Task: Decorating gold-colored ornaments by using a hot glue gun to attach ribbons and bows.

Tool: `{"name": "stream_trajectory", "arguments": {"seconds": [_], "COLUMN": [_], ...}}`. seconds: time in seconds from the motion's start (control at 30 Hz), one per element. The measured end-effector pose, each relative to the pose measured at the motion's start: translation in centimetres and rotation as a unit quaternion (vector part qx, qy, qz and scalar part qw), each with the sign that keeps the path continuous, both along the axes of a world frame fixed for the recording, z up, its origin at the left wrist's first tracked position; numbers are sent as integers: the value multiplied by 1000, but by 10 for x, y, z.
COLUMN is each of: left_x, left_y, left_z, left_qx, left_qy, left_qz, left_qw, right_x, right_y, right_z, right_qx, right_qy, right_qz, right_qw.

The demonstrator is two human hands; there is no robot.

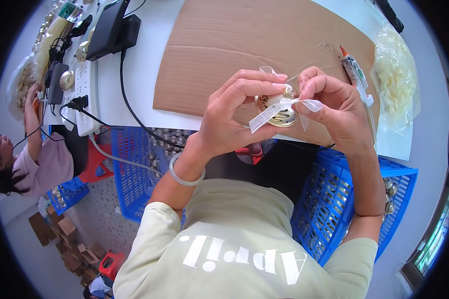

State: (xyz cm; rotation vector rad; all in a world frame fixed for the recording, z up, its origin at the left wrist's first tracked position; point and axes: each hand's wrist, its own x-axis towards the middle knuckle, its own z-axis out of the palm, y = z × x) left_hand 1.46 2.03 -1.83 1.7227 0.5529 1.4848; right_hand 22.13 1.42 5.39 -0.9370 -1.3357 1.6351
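A shiny gold bauble (pixel 283 117) with dark markings is held up over the cardboard sheet. My left hand (pixel 234 107) is closed around it, the fingers over its top and the thumb beneath. A sheer white ribbon bow (pixel 280 105) sits at the neck of the bauble, one tail hanging down to the left. My right hand (pixel 332 102) pinches the right part of this ribbon between thumb and forefinger. Beyond my right hand lies a glue gun (pixel 354 72) with an orange tip.
A brown cardboard sheet (pixel 199 55) covers much of the white table. To the right lies a clear bag of pale ribbons (pixel 395 74). At left are a power strip (pixel 86 84), cables and black adapters (pixel 115 35). Blue baskets (pixel 134 192) of baubles flank me. Another person (pixel 45 154) works at far left.
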Motion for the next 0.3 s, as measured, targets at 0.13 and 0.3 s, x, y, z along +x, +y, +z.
{"name": "stream_trajectory", "arguments": {"seconds": [0.13, 0.3], "left_x": [-2, -4], "left_y": [2, 5], "left_z": [-4, -9], "left_qx": [14, 35], "left_qy": [13, 14], "left_qz": [-13, -11], "left_qw": [1000, 999], "right_x": [0, 0], "right_y": [2, 5], "right_z": [1, 6], "right_qx": [-36, -54], "right_qy": [-10, -53], "right_qz": [8, 14], "right_qw": [999, 997]}}
